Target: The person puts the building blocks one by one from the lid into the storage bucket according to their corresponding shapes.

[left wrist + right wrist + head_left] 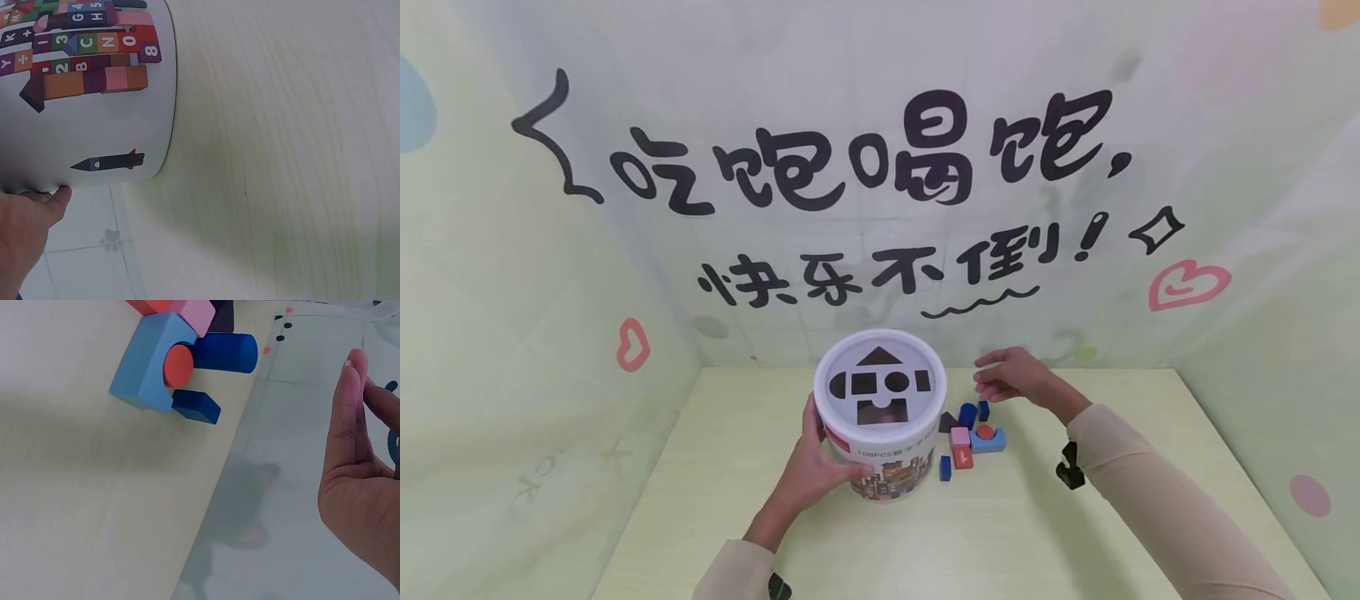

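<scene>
A white round bucket (891,475) of building blocks stands on the table, with shaped cut-outs in its lid (880,438). My left hand (815,471) grips its left side, thumb across the front and fingers round the side. Right of the bucket lies a group of blocks: a light blue notched block (996,443), a red cylinder (179,365) at its notch, a blue cylinder (228,353), a pink block (959,436), a red block (962,457) and small dark blue ones. My right hand (1013,374) hovers just behind them, fingers nearly straight, holding nothing visible.
The pale wooden table (730,467) ends at a printed backdrop (760,333) with black lettering. Similar panels rise at the left and right. One small blue block (945,468) lies close to the bucket, nearer to me than the others.
</scene>
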Tool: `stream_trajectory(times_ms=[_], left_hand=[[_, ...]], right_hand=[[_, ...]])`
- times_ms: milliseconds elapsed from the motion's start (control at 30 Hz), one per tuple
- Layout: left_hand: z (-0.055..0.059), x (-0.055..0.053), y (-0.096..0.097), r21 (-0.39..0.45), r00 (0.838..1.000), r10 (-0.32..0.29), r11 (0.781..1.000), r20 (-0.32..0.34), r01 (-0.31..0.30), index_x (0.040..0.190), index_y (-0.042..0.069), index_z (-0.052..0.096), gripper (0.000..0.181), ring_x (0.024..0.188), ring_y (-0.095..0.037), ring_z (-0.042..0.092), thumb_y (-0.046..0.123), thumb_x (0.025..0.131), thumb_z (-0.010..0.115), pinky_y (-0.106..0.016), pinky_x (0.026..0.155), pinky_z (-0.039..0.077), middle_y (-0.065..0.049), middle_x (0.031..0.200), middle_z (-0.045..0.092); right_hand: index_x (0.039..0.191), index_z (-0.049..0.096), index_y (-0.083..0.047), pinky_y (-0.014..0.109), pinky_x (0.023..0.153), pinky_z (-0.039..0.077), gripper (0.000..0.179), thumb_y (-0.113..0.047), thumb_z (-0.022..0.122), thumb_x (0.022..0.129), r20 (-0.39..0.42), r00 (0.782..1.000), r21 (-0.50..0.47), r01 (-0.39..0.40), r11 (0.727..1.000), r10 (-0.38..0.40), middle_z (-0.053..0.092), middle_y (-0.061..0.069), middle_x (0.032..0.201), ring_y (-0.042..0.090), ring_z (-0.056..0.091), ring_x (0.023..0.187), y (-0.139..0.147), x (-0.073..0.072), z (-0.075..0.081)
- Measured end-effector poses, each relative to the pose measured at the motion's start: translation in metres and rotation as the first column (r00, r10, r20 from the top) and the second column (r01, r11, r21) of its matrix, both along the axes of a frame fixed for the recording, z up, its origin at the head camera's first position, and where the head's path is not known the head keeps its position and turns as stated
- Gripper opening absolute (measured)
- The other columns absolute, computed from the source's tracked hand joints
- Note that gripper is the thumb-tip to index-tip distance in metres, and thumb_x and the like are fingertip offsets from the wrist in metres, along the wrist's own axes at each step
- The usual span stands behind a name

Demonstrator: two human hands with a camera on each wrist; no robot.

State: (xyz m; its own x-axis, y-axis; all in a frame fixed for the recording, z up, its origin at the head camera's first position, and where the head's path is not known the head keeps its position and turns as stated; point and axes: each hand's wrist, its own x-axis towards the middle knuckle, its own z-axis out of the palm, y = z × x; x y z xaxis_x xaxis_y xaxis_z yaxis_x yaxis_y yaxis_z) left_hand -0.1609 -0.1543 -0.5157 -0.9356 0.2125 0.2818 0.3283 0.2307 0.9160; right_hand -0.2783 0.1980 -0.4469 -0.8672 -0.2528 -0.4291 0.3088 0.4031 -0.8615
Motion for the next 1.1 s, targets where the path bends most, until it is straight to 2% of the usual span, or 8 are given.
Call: stream_trajectory(times_ms=[367, 600, 800, 933, 1100], left_hand=[[0.001, 0.000, -0.001, 0.003, 1.000, 0.005, 1.000, 0.000, -0.005, 0.155, 0.034, 0.002, 0.133, 0.132, -0.026, 0.043, 0.028, 0.059, 0.095, -0.056, 0.110, 0.034, 0.001, 0.147, 0.036], [0.000, 0.000, -0.001, -0.005, 1.000, 0.009, 1.000, 0.002, -0.009, 0.155, 0.034, 0.002, 0.133, 0.134, -0.026, 0.041, 0.029, 0.060, 0.094, -0.054, 0.111, 0.033, 0.000, 0.149, 0.035], [0.000, 0.001, -0.002, -0.021, 1.000, 0.018, 1.000, 0.011, -0.018, 0.155, 0.034, 0.001, 0.133, 0.135, -0.027, 0.040, 0.029, 0.061, 0.094, -0.055, 0.112, 0.033, -0.001, 0.151, 0.033], [0.006, 0.004, 0.000, -0.023, 0.999, 0.029, 0.999, 0.021, -0.029, 0.155, 0.030, 0.001, 0.133, 0.136, -0.029, 0.039, 0.022, 0.061, 0.094, -0.056, 0.112, 0.032, -0.005, 0.152, 0.033], [0.024, 0.012, 0.005, -0.007, 0.999, 0.028, 1.000, 0.017, -0.028, 0.156, 0.019, 0.002, 0.131, 0.135, -0.036, 0.039, 0.014, 0.061, 0.093, -0.059, 0.111, 0.032, -0.015, 0.151, 0.033]], right_hand=[[0.135, 0.047, 0.008, 0.030, 0.065, 0.060, 0.049, -0.014, 0.063, 0.095, 0.031, 0.999, -0.007, 0.007, 1.000, -0.007, 0.071, 0.008, 0.078, 0.014, 0.069, 0.061, -0.002, 0.001, -0.028], [0.136, 0.047, 0.006, 0.029, 0.064, 0.060, 0.051, -0.016, 0.064, 0.094, 0.046, 0.999, 0.005, -0.006, 1.000, 0.005, 0.071, 0.009, 0.080, 0.018, 0.070, 0.064, -0.009, 0.007, -0.038], [0.134, 0.050, 0.004, 0.027, 0.061, 0.059, 0.046, -0.014, 0.063, 0.094, 0.049, 0.999, 0.004, 0.002, 1.000, -0.002, 0.071, 0.009, 0.080, 0.016, 0.069, 0.061, -0.012, 0.010, -0.050], [0.133, 0.051, 0.004, 0.027, 0.060, 0.059, 0.045, -0.013, 0.064, 0.093, 0.061, 0.998, 0.003, 0.005, 1.000, -0.005, 0.071, 0.010, 0.080, 0.016, 0.068, 0.059, -0.013, 0.013, -0.055], [0.134, 0.051, 0.004, 0.027, 0.059, 0.059, 0.046, -0.011, 0.064, 0.092, 0.079, 0.997, 0.004, 0.009, 1.000, -0.009, 0.071, 0.011, 0.080, 0.016, 0.068, 0.059, -0.015, 0.018, -0.059]])
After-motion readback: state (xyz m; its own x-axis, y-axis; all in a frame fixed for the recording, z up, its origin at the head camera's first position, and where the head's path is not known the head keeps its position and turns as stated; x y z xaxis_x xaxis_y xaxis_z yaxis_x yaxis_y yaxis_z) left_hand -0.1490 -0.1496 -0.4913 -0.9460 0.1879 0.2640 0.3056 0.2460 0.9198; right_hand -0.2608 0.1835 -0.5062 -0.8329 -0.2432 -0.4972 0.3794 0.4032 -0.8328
